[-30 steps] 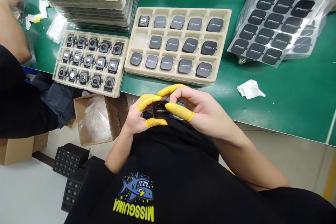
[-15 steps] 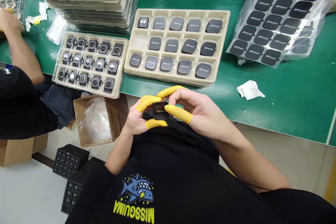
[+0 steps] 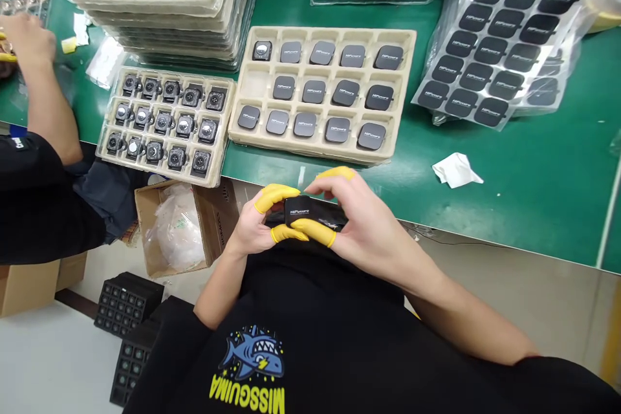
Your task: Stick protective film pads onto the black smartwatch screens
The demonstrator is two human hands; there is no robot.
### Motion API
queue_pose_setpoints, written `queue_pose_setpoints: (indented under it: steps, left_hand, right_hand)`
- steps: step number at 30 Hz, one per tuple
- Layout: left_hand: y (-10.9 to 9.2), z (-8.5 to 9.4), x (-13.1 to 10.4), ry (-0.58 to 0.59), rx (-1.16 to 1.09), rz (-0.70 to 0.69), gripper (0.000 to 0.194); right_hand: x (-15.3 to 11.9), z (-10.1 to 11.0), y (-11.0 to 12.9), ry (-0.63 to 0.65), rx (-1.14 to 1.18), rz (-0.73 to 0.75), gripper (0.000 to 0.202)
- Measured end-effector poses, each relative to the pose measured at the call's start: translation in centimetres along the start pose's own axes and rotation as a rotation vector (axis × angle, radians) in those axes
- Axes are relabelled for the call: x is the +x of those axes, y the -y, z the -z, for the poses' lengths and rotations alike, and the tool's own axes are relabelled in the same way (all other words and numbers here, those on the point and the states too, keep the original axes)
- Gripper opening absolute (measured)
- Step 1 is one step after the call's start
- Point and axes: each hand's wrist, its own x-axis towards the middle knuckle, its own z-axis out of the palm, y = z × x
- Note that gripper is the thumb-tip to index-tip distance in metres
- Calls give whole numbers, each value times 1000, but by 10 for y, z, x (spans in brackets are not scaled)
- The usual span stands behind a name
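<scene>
Between my two hands, in front of my chest, is a watch case [image 3: 297, 211] with a black film reading HiFuture on its face. My left hand [image 3: 258, 220], in yellow finger cots, pinches its left side between finger and thumb. The thumb of my right hand [image 3: 356, 212] presses along its lower edge, and the fingers arch over its upper right. A beige tray [image 3: 255, 82] just beyond my hands holds several film-covered watch cases, one uncovered case at its far left corner, and one bare compartment.
A second tray [image 3: 187, 174] of watch cases stands to the left, before a tall tray stack [image 3: 213, 19]. Sheets of black films [image 3: 478, 77] lie at the right, near a crumpled white paper [image 3: 457, 170]. Another person's hand [image 3: 32, 39] works at far left. An open carton [image 3: 213, 220] sits below the table edge.
My right thumb has slid from the film's right edge down to the case's lower edge. The watch case has tilted, and its printed face shows more plainly. The co-worker's hand has shifted.
</scene>
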Motion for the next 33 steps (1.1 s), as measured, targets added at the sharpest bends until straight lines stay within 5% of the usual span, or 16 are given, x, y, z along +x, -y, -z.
queue_pose_setpoints:
  steps: [6,11,19,27,33]
  left_hand:
    - [6,-5,-8,58,-88,60,79]
    - [15,-7,-15,29,-141,117,80]
    - [4,-3,-13,87,28,136,67]
    - [9,-6,-19,27,-40,239,63]
    - [0,-8,-17,11,-208,326,68]
  right_hand:
    - [6,-4,2,142,188,-219,30]
    - [10,-10,-6,102,216,-193,10]
    - [4,-17,-9,181,199,-310,38]
    - [12,-32,-15,134,106,-306,14]
    - [14,-25,-18,156,236,-368,51]
